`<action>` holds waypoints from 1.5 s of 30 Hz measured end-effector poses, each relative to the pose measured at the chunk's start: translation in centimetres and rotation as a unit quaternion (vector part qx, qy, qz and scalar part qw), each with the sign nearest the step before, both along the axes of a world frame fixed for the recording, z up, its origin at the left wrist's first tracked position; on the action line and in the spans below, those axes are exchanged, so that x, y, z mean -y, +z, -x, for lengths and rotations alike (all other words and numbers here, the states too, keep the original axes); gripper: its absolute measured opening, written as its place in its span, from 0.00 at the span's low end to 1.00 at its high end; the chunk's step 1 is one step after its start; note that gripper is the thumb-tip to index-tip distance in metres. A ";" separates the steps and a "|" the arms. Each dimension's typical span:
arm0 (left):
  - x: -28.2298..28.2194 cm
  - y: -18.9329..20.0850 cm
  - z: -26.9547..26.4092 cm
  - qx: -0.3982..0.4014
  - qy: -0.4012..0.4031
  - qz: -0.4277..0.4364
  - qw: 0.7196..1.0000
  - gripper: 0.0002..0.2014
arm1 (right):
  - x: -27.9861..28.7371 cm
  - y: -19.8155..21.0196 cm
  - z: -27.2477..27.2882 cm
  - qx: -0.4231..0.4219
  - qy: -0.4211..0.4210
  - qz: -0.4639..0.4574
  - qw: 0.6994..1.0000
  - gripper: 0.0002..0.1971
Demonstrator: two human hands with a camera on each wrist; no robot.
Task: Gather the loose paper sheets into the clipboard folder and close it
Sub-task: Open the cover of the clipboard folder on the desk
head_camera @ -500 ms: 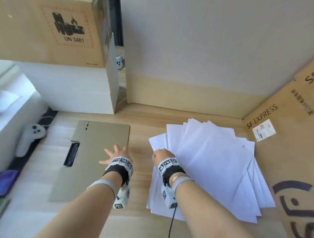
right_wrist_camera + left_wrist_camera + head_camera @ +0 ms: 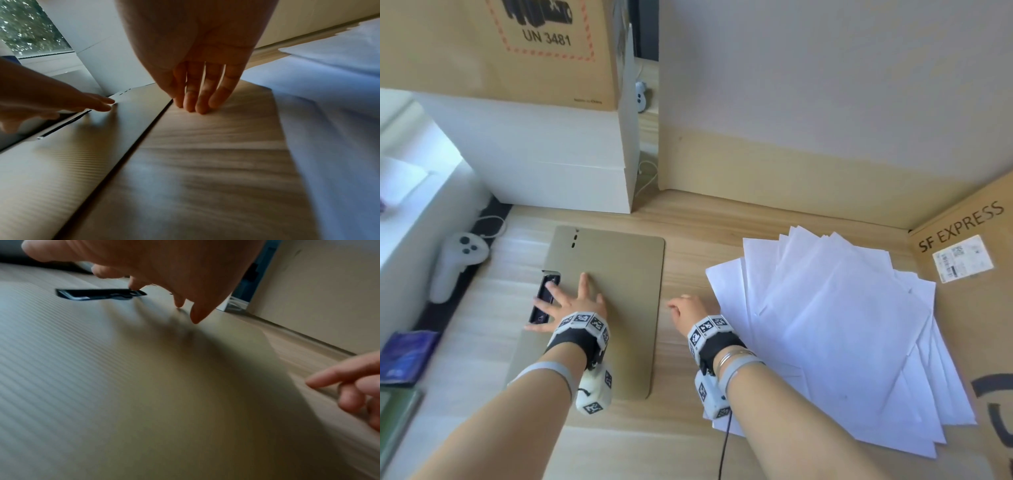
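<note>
The wooden worktop [image 2: 688, 212] has big cardboard boxes [image 2: 825, 85] standing along its far edge. On the right side lies a spread-out pile of white paper sheets [image 2: 842, 325]. On the left side the tan clipboard folder [image 2: 626, 274] lies flat and closed, its black clip [image 2: 543, 301] on the left edge. The left hand [image 2: 571, 305] is spread flat over the folder, fingers [image 2: 195, 316] straight, by the clip. The right hand [image 2: 686, 310] holds nothing; its straight fingers [image 2: 197, 104] touch the worktop just beside the folder's right edge.
</note>
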State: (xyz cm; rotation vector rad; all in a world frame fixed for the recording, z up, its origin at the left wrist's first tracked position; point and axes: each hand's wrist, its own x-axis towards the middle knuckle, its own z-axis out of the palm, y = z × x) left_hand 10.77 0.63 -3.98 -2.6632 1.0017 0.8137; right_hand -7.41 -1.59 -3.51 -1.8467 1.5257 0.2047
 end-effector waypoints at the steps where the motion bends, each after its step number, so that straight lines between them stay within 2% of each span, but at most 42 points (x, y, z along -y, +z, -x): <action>1: 0.0 -0.2 -0.8 -0.005 0.017 0.000 1.000 0.28 | 0.1 0.0 -0.4 -0.005 0.002 0.003 1.000 0.17; 5: 0.0 -0.4 -1.8 -0.016 0.037 0.009 0.999 0.28 | 1.0 0.1 -1.4 -0.003 -0.013 -0.022 1.000 0.17; 7: 0.4 0.0 -1.9 -0.020 0.041 0.012 0.999 0.27 | 1.6 0.1 -1.7 0.023 -0.061 -0.073 0.995 0.17; 11: 0.9 0.6 -2.2 -0.037 0.049 0.018 0.998 0.27 | 2.1 0.1 -2.2 0.101 -0.165 -0.163 0.967 0.20; 14: 0.9 0.5 -2.3 -0.038 0.053 0.027 0.997 0.27 | 2.1 -0.3 -2.5 0.137 -0.217 -0.163 0.953 0.22; 18: 0.9 0.4 -2.1 -0.032 0.063 0.047 0.996 0.25 | 1.6 -1.0 -2.7 0.221 -0.292 -0.152 0.918 0.14; 21: 0.9 0.1 -2.1 -0.035 0.066 0.058 0.995 0.26 | 1.3 -1.0 -2.2 0.242 -0.328 -0.150 0.901 0.18; 24: 0.9 0.4 -1.7 -0.059 0.062 0.066 0.994 0.27 | 1.1 -0.8 -1.1 0.244 -0.329 -0.162 0.898 0.28; 27: 1.0 1.3 -0.1 -0.096 0.032 0.062 0.993 0.26 | 1.1 -0.3 0.1 0.186 -0.283 -0.117 0.934 0.30; 29: 0.9 2.0 0.9 -0.136 0.009 0.043 0.990 0.29 | 1.4 0.4 1.1 0.177 -0.280 -0.085 0.940 0.30; 32: 0.6 2.6 2.4 -0.166 -0.091 0.007 0.982 0.41 | 2.0 2.2 2.8 0.236 -0.281 -0.092 0.926 0.28; 35: 0.4 4.1 4.5 -0.166 -0.173 0.012 0.971 0.46 | 1.9 3.7 3.6 0.305 -0.276 -0.087 0.907 0.26; 40: 0.7 7.2 7.3 -0.222 -0.183 0.028 0.957 0.47 | 0.9 5.5 3.2 0.381 -0.278 -0.103 0.875 0.23; 45: 0.2 9.0 7.9 -0.233 -0.212 0.033 0.948 0.49 | -0.1 6.7 3.1 0.354 -0.267 -0.103 0.890 0.22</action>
